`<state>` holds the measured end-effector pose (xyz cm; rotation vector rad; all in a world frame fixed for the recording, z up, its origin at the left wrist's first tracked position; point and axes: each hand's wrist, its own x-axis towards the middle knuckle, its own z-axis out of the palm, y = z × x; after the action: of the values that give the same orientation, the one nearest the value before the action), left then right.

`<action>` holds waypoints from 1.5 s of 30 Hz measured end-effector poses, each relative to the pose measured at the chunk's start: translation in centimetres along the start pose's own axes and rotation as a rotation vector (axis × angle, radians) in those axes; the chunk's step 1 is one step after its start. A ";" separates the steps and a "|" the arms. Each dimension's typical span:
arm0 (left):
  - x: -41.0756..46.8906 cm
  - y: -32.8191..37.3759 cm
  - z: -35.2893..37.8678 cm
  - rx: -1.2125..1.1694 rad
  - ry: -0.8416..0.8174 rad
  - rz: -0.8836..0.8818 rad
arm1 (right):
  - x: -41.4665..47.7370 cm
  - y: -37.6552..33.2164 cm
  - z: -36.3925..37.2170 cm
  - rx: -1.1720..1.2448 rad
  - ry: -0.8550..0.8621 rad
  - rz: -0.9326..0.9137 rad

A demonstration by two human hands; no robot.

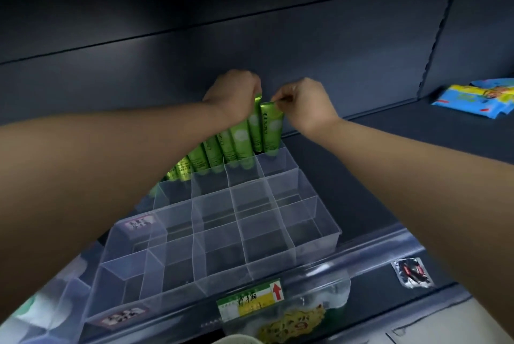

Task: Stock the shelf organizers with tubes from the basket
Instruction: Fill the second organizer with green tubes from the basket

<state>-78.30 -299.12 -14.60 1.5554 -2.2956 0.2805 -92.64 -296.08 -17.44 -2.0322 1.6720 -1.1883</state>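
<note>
Head view, single frame; clock directions are read from the centre of the frame.

- Left hand, at 12 o'clock: it is laid over the tops of the row of green tubes, with the back of the hand toward the camera. The fingers are curled away out of sight, so it cannot be told whether the tubes are gripped or only leaned on. Judged purpose: the standing tubes are steadied so that they do not tip while a neighbour is worked in.
- Row of green tubes: stood cap-down and crimp-up in the far row of cells of the clear organizer, running from 9 toward 12 o'clock. They are packed side by side and touching, and are presumably kept upright so the printed faces can be read from the aisle.
- Clear organizer: the nearer cells, from centre down to 6 o'clock, are seen unfilled. Filling is judged to be done back to front, so most of the task is left.
- Right hand, just past 12 o'clock: the flat crimp of the end tube is pinched between thumb and forefinger, and the other fingers are folded in. The tube's cap end is already inside the far right cell. The top pinch is judged to be used for lowering and squaring it.
- Price label, on the rail at 6 o'clock.
- Blue packets: laid flat on the shelf at 2 o'clock, well apart from the work.
- Basket: not in view.
</note>
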 end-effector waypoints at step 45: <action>-17.3 1.2 -9.6 0.335 -0.154 -0.001 | -13.1 -11.1 -2.8 -0.419 -0.267 -0.107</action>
<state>-71.95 -280.43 -12.63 1.7908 -2.4625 0.5902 -86.99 -279.97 -14.08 -2.4203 1.8067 -0.5874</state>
